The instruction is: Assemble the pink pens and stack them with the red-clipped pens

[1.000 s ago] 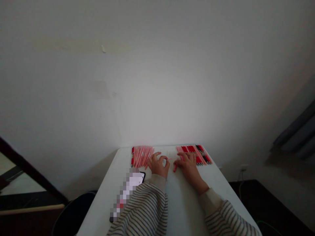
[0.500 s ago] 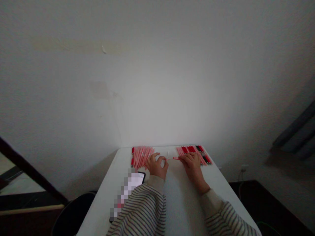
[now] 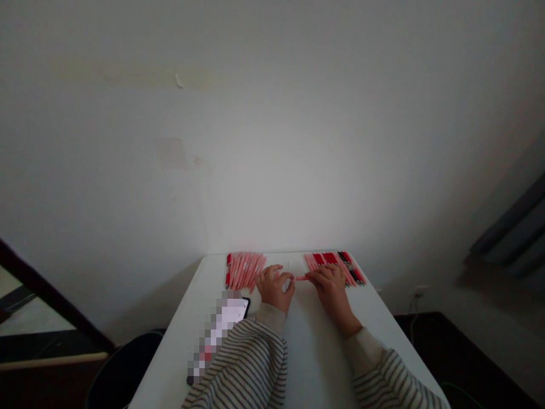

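On the white table [image 3: 315, 335], my right hand [image 3: 331, 292] pinches a pink pen barrel [image 3: 302, 278] that points left. My left hand [image 3: 275, 288] is closed, thumb and index finger pressed together at the barrel's left end; what they pinch is too small to make out. A bundle of pink pens [image 3: 244, 270] lies just left of my left hand, with red pieces at its left edge. Behind my right hand lies a second group of pink, red and black pens [image 3: 349, 267], partly hidden by the fingers.
A phone [image 3: 227, 324] with a lit, blurred screen lies by my left forearm. The wall [image 3: 272, 142] rises behind the table. A dark round bin [image 3: 123, 375] stands on the floor at the left. A socket with a cable [image 3: 420, 291] is at the right.
My left hand has moved slightly right, and the gap between its fingertips and the pink barrel has closed. My right hand has shifted slightly left with the barrel.
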Demonstrator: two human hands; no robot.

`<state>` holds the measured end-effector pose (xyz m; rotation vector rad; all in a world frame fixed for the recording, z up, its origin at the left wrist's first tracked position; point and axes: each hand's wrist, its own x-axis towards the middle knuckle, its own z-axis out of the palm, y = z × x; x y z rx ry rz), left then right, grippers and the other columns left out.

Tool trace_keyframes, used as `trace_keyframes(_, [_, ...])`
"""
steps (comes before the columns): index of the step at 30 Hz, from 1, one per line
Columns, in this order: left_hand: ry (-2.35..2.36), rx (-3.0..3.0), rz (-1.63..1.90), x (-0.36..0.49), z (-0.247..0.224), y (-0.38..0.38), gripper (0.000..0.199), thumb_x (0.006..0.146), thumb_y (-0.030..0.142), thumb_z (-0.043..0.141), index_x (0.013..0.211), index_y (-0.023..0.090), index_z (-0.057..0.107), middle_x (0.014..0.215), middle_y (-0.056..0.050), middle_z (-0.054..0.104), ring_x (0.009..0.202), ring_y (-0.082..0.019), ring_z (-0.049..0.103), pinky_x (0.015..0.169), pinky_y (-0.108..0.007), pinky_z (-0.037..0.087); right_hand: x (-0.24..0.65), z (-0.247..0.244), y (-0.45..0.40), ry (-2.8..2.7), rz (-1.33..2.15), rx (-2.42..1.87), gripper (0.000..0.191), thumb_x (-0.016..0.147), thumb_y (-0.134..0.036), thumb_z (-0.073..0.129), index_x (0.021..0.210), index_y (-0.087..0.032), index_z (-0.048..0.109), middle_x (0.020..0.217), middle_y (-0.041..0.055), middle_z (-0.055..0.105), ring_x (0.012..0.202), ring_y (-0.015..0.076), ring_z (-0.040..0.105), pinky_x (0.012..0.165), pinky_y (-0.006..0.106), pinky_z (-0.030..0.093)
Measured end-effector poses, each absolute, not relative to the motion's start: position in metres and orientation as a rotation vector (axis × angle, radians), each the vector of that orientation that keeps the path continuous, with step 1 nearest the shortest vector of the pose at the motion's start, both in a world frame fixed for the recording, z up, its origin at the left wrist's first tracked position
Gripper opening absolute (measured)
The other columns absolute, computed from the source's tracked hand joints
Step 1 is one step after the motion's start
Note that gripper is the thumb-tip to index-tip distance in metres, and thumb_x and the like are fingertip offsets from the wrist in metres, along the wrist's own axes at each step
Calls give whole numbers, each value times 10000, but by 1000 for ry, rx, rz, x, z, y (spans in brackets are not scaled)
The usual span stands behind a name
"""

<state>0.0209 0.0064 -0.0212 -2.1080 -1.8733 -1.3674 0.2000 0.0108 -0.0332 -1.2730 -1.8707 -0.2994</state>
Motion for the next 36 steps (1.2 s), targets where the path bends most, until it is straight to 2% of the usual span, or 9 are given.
trace_keyframes(6, [-1915, -2178, -1358, 20, -27, 9, 70, 722, 359, 677, 768, 358, 729, 1060, 21, 645, 1065, -209, 479, 1004, -453, 280, 200, -35, 10, -1895, -255, -1252, 167, 850, -272, 589, 961, -346, 691, 899, 7, 669, 983, 245, 452, 916, 449, 316])
trace_keyframes(14, [-1905, -2234, -1312, 18, -30, 14, 97, 727, 409, 663, 772, 368, 738, 1089, 19, 660, 1079, -229, 476, 969, -463, 329, 198, -34, 9, -1906, -213, -1263, 160, 843, -294, 602, 961, -343, 698, 888, 11, 672, 970, 241, 460, 918, 453, 322])
trace_keyframes(24, [-1835, -2234, -1357, 15, -32, 18, 161, 708, 375, 691, 863, 358, 730, 1085, -16, 656, 1057, -237, 502, 938, -494, 389, 198, -32, 8, -1916, -196, -1269, 145, 851, -301, 590, 935, -325, 706, 860, 15, 676, 956, 242, 473, 914, 447, 325])
trace_keyframes(31, [-1929, -2118, -1348, 15, -33, 18, 151, 684, 302, 713, 833, 322, 731, 1062, -13, 646, 1072, -238, 494, 964, -490, 379, 200, -37, 13, -1807, -121, -1237, 181, 865, -364, 560, 944, -290, 705, 848, 41, 665, 956, 232, 501, 888, 429, 384])
trace_keyframes(36, [-2026, -2114, -1244, 13, -27, 15, 149, 702, 308, 688, 845, 308, 729, 1100, -16, 637, 1098, -243, 480, 980, -473, 341, 201, -40, 16, -1573, 78, -1178, 284, 856, -450, 538, 911, -227, 705, 951, 94, 614, 931, 216, 534, 815, 393, 464])
